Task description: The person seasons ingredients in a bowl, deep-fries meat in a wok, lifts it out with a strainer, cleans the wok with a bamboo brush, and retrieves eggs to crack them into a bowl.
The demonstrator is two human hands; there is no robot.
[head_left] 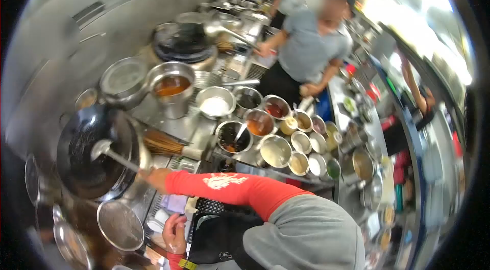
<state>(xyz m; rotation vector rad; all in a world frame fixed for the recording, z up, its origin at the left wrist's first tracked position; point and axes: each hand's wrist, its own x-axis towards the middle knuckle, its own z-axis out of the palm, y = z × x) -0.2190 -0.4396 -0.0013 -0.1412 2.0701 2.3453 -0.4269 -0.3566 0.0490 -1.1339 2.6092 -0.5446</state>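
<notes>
My right hand, at the end of a red sleeve, is closed around the handle of a wok ladle. The ladle's round bowl rests in or just over a large dark wok on the stove at left. Nothing shows in my left hand, which is held low by my apron with its fingers loosely bent and apart. Near it lie a folded purple cloth and some white items. A round mesh strainer sits below the wok.
Pots of sauce, a steel pot of orange liquid and a white-filled pan crowd the counter on my right. A bamboo brush lies beside the wok. A co-worker in grey holds another ladle over a second wok.
</notes>
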